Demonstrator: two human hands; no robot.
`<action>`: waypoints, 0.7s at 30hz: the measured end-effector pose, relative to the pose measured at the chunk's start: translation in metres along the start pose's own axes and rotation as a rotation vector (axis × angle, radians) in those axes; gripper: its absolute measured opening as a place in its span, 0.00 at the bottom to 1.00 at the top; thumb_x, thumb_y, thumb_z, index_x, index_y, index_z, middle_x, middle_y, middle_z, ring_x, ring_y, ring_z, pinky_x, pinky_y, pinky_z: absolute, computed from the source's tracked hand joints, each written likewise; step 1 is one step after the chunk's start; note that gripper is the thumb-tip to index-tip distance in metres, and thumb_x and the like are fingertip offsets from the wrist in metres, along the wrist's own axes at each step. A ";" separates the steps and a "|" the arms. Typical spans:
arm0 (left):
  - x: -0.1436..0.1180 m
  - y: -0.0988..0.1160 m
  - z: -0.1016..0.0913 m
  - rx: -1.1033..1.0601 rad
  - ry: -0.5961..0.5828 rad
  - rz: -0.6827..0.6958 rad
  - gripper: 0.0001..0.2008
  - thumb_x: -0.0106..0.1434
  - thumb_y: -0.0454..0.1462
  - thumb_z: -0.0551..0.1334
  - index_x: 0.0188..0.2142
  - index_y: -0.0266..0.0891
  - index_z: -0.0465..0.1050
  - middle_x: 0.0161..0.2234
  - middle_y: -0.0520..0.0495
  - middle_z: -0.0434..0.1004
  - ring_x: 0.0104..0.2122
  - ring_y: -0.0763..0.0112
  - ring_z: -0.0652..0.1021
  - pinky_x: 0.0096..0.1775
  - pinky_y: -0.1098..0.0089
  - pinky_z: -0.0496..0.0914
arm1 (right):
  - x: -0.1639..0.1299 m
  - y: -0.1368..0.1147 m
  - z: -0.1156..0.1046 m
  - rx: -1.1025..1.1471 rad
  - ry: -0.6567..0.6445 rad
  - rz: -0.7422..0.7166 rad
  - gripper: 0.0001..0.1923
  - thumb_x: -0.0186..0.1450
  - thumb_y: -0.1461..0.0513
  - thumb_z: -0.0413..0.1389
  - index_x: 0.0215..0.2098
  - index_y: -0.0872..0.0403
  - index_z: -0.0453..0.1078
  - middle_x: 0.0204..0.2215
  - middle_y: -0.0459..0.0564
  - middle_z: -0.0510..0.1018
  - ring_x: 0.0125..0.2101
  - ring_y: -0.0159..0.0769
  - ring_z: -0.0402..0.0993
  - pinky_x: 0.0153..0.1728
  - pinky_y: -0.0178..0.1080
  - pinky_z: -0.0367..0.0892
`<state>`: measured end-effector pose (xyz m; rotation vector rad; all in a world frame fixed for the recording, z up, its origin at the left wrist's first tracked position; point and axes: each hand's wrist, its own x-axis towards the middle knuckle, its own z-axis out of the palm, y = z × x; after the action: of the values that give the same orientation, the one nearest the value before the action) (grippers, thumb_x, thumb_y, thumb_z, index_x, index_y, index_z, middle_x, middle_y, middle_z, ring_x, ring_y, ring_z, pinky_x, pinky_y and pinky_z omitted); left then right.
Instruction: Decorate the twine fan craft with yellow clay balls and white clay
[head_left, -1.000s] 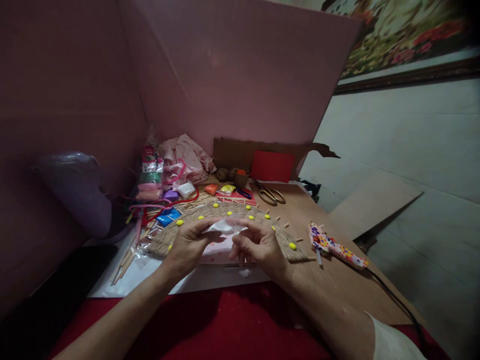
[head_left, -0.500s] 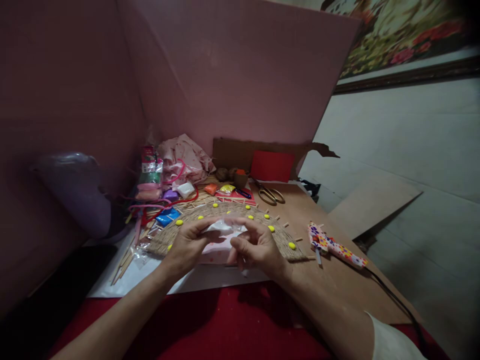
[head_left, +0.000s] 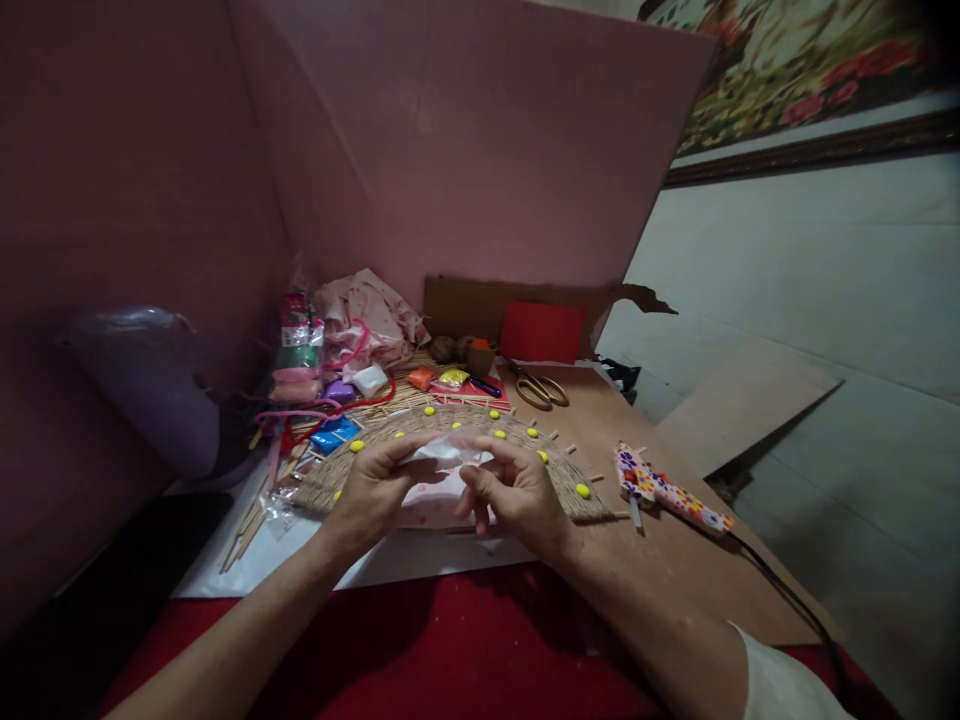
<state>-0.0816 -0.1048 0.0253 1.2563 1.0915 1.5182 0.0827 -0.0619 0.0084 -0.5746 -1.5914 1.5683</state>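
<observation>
My left hand (head_left: 373, 492) and my right hand (head_left: 525, 497) meet over the middle of a half-round twine weaving (head_left: 559, 487). Between them they pinch a small crinkled clear plastic packet (head_left: 448, 451) by its two ends. What is inside it, if anything, I cannot make out. The fingers of my right hand are curled and partly hide one another. Yellow dots (head_left: 583, 491) are scattered over the weaving, and stick ends poke out along its curved rim. Below the packet, a pink spotted piece (head_left: 435, 507) covers the weaving's centre.
On the right, a flower-patterned glue gun (head_left: 675, 500) with a cord lies on brown board (head_left: 645, 590). Scissors (head_left: 540, 390) rest behind the weaving. Bagged clay packs (head_left: 334, 435), wooden sticks (head_left: 244, 535) and pink fabric (head_left: 371, 315) crowd the left and back.
The fingers of my right hand have shifted slightly at the packet. Both hands stay in nearly the same place, and the view has moved very slightly.
</observation>
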 end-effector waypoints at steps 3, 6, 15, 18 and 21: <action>0.001 -0.003 0.000 0.004 0.003 0.032 0.10 0.48 0.30 0.66 0.32 0.41 0.80 0.28 0.52 0.80 0.29 0.72 0.78 0.33 0.73 0.74 | 0.000 -0.003 -0.001 0.024 -0.079 0.052 0.27 0.58 0.54 0.60 0.51 0.60 0.63 0.17 0.46 0.77 0.10 0.26 0.67 0.10 0.26 0.57; 0.001 -0.002 0.001 0.000 0.017 0.013 0.09 0.48 0.30 0.67 0.31 0.40 0.80 0.28 0.51 0.80 0.29 0.72 0.78 0.33 0.73 0.74 | 0.001 -0.004 -0.003 0.049 -0.145 0.079 0.27 0.59 0.54 0.59 0.52 0.59 0.62 0.17 0.46 0.78 0.10 0.26 0.67 0.10 0.25 0.57; 0.001 0.001 0.002 0.025 0.030 0.002 0.10 0.48 0.30 0.66 0.32 0.39 0.80 0.29 0.51 0.80 0.29 0.73 0.78 0.33 0.74 0.74 | 0.002 0.000 -0.003 0.061 0.003 0.003 0.24 0.58 0.54 0.59 0.48 0.60 0.69 0.17 0.47 0.77 0.11 0.25 0.67 0.11 0.26 0.58; 0.002 -0.003 0.000 0.048 0.028 0.053 0.11 0.49 0.29 0.66 0.32 0.41 0.80 0.30 0.52 0.81 0.30 0.74 0.78 0.34 0.75 0.73 | 0.002 -0.001 -0.002 0.058 0.000 0.011 0.26 0.58 0.53 0.59 0.49 0.61 0.68 0.17 0.48 0.78 0.10 0.26 0.67 0.10 0.27 0.57; 0.003 -0.007 -0.002 0.068 0.016 0.093 0.11 0.49 0.29 0.66 0.33 0.43 0.80 0.29 0.53 0.81 0.29 0.76 0.77 0.33 0.77 0.72 | 0.001 -0.002 -0.003 0.055 -0.085 0.057 0.29 0.58 0.54 0.60 0.53 0.61 0.64 0.18 0.48 0.78 0.11 0.26 0.67 0.10 0.26 0.55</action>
<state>-0.0832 -0.0999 0.0190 1.3600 1.1166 1.5750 0.0853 -0.0592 0.0106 -0.5337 -1.6019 1.6936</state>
